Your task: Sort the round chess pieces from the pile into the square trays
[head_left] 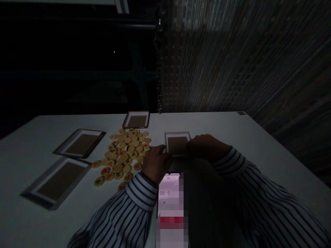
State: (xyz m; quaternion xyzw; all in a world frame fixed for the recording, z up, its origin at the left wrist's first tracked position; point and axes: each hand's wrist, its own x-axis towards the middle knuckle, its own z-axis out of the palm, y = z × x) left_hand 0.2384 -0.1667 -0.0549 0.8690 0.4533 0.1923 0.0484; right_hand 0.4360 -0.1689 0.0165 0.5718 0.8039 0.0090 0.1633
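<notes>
On the white table (214, 124), left hand (155, 163) and right hand (209, 146) clamp a shallow tray (176, 144)

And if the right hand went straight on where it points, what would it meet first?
Likely the tray ahead of the right hand; they seem to touch, though darkness hides the contact.

Smooth, wood-looking discs (122, 159) here, a matt, cardboard-like base in the box (177, 143), woven cloth sleeves (141, 193), smooth tabletop (214, 124) beneath!
</notes>
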